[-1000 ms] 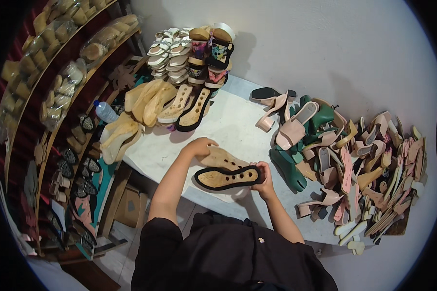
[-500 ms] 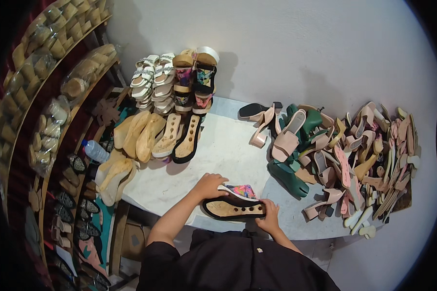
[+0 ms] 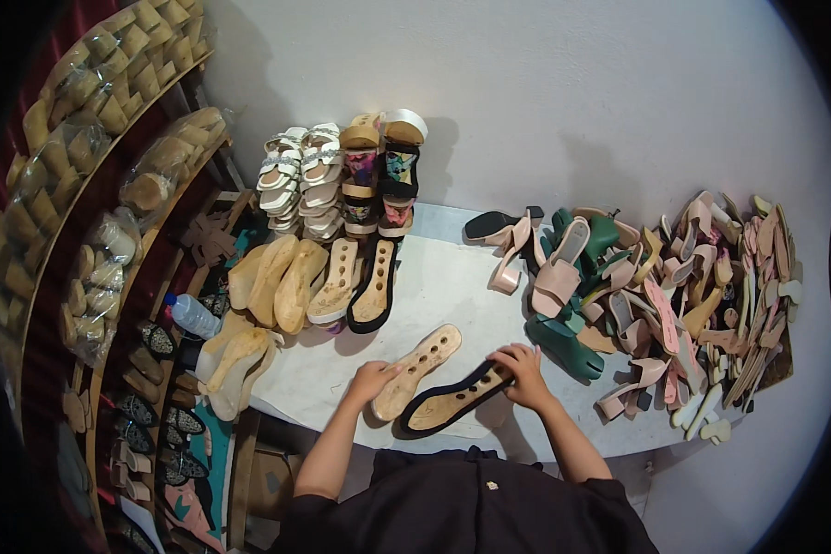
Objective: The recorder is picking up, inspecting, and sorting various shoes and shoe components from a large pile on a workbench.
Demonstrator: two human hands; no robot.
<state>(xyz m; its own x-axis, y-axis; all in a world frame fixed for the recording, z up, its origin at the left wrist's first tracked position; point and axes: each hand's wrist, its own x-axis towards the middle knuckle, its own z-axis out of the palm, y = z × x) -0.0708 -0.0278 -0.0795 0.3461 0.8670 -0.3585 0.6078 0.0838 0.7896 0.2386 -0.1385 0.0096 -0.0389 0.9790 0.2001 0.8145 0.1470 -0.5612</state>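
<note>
My left hand [image 3: 373,380] is closed on the near end of a tan platform sandal [image 3: 417,371], whose face with a row of round holes is turned up. Beside it, slanting toward the right, lies a black-edged sandal [image 3: 449,408] with a similar tan, holed face. The fingers of my right hand [image 3: 526,377] curl over its far end and grip it. Both sandals are low over the white sheet [image 3: 443,277] at the table's near side; whether they rest on it I cannot tell. Their straps are hidden from above.
Beyond, two more holed sandals, one with a black edge [image 3: 373,286], lie by wooden shoe forms [image 3: 272,282]. Finished sandals [image 3: 379,171] stand stacked against the wall. Green shoe lasts [image 3: 568,346] and a heap of pink sandals [image 3: 656,305] fill the right. Shelves and a water bottle [image 3: 194,316] are left.
The left sandal has turned from showing its floral strap to showing its holed face, with its far end swung away. The black-edged sandal has tilted, its right end now farther from me.
</note>
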